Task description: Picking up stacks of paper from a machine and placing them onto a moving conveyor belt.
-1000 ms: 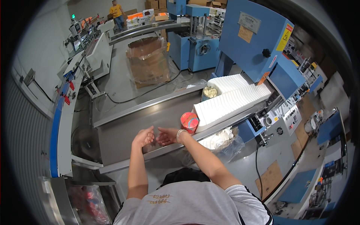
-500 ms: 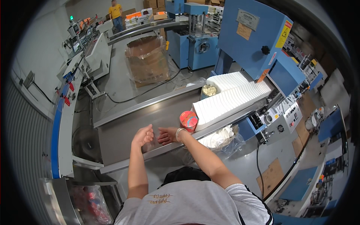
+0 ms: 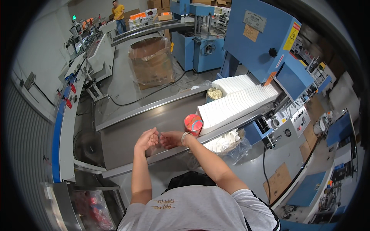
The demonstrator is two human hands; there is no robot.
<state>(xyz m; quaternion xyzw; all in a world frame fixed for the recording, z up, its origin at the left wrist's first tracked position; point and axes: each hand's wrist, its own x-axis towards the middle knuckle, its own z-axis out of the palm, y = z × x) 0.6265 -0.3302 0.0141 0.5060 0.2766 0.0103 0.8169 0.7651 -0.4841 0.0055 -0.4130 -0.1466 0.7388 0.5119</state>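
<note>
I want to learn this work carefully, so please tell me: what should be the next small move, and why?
Perhaps move the right hand slightly right and forward, to the red round container. This hand and the left hand appear empty, the right hand is nearer, and the container sits in the metal channel, at the left end of the long white row.
</note>
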